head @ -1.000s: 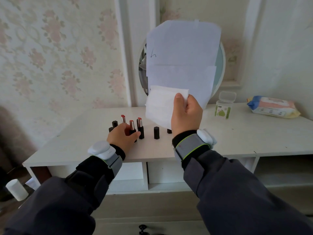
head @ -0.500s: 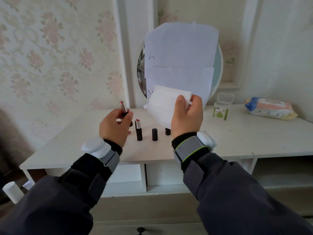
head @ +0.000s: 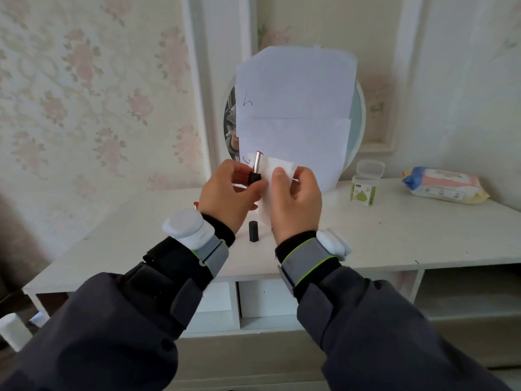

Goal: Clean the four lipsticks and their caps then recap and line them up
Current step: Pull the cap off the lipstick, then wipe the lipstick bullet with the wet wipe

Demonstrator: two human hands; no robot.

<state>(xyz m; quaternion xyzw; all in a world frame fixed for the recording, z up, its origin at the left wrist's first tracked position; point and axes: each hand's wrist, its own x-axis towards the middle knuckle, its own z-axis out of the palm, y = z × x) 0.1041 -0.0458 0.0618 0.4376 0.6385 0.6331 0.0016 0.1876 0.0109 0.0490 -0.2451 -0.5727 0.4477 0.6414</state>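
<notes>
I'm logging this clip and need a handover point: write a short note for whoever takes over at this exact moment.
Left hand: grips an uncapped lipstick with a black base and silver tube, held upright above the white tabletop.
Right hand: holds a white wipe right beside that tube.
On the table: one black rectangular cap stands between the wrists; a red tip peeks out left of the left hand. The hands hide the other pieces.
Done: nothing visibly cleaned or recapped.
Left: wipe all four lipsticks and caps, recap, line up.
</notes>
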